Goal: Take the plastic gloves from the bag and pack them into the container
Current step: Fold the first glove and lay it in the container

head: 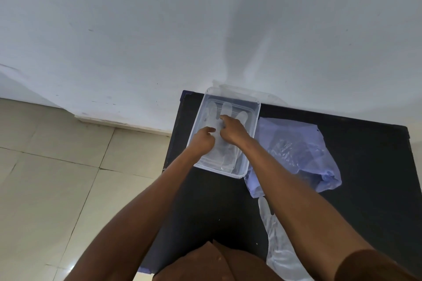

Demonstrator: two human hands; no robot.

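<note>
Head view shows your clear plastic glove (225, 143) lying flat inside the clear container (256, 118), its long axis running near to far, fingers pointing toward the far wall and cuff at the near end. Your left hand (202, 140) and right hand (233, 130) both press down on its palm area with fingers curled together. Right of the container lies the pale blue bag (296, 155) on the black table (365, 155); another clear glove (278, 246) lies nearer you.
</note>
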